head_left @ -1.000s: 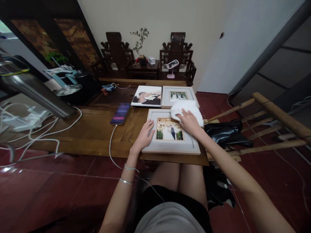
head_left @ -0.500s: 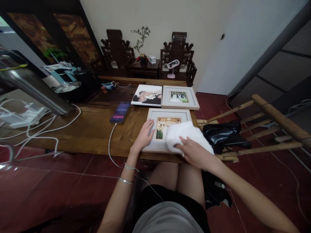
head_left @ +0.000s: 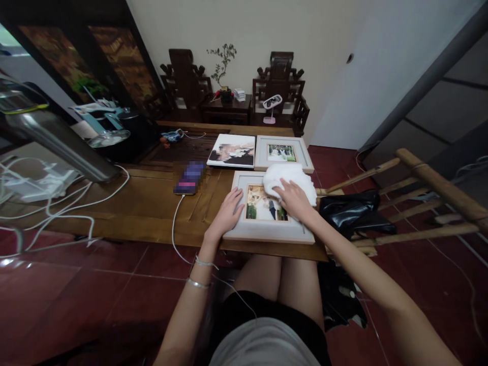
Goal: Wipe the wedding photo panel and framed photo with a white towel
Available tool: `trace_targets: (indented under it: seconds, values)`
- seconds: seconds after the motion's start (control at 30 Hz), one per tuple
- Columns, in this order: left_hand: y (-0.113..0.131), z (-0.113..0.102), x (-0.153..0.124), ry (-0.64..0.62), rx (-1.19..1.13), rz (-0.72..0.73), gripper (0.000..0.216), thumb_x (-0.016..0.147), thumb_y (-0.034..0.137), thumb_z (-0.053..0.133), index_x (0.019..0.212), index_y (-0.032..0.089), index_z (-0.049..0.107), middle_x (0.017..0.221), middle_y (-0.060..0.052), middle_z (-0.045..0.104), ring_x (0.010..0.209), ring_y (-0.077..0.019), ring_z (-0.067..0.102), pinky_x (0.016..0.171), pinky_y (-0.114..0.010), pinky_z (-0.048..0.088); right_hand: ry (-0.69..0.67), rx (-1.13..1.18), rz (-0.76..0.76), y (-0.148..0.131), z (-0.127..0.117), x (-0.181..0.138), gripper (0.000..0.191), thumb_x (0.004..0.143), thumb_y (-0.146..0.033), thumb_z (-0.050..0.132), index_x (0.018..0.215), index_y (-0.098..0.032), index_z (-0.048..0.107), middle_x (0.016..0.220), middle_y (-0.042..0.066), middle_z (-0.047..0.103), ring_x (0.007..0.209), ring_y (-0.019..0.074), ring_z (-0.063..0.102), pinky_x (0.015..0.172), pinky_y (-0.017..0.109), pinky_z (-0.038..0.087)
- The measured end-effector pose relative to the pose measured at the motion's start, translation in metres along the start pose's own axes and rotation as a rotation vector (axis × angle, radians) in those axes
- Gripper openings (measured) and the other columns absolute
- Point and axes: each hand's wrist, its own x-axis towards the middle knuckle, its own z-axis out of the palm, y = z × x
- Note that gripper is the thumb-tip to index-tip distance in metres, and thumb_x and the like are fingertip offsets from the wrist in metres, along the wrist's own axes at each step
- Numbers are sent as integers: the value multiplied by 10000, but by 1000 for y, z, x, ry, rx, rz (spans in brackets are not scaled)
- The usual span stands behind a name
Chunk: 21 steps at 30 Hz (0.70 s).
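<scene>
A white-framed photo [head_left: 267, 231] lies flat at the near edge of a low wooden table [head_left: 145, 203]. My left hand [head_left: 227, 213] rests flat on the frame's left border, fingers spread. My right hand [head_left: 293, 199] presses a white cloth [head_left: 287, 178] onto the upper right part of the frame's glass, fingers curled over the cloth. A second framed photo [head_left: 282, 152] and an unframed print [head_left: 232, 150] lie just behind it.
A phone [head_left: 189, 178] with a white cable lies left of the frames. A black bag [head_left: 354, 213] and bamboo poles [head_left: 438, 185] sit to the right. White cables [head_left: 49, 203] and a metal pipe [head_left: 61, 145] cross the left side. Carved chairs stand at the far wall.
My right hand swept the cloth from the frame's top right down to its near right corner, then back up to the top right. My left hand stayed put.
</scene>
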Motion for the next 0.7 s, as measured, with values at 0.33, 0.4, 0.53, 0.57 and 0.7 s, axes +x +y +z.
trace_targets:
  seconds: [0.33,0.4,0.53,0.57,0.7]
  values:
    - [-1,0,0,-4,21,10,455,930,294,381,1331,92,456,1423,-155,432,1381,-250,290,1138,-463,259,-97,14,-84,2,0,15,443,810,-66,483,1244,-130,542,1427,170,413,1350,343,281,1048,550,241]
    - [-1,1,0,1,34,12,450,935,295,371,1333,103,456,1423,-149,435,1379,-250,295,1135,-469,263,-157,43,-142,-13,-10,-11,434,806,-62,485,1231,-124,549,1407,182,433,1336,341,312,1047,547,254]
    - [-1,3,-1,9,73,26,449,948,297,341,1332,99,461,1422,-148,437,1378,-246,297,1138,-461,262,-278,157,-214,-46,-44,-67,449,795,-47,484,1233,-125,543,1367,195,470,1306,318,381,1042,500,323]
    - [-1,3,-1,5,81,29,450,950,296,334,1335,99,459,1426,-147,431,1380,-244,294,1139,-460,260,-303,189,-234,-53,-52,-78,464,789,-50,492,1244,-130,535,1359,193,479,1302,316,391,1040,496,336]
    - [-1,3,-1,-8,106,33,456,956,282,309,1352,96,438,1439,-142,416,1387,-233,280,1148,-445,249,-346,261,-291,-71,-66,-100,491,751,-62,547,1228,-176,554,1377,165,471,1327,318,358,1059,521,323]
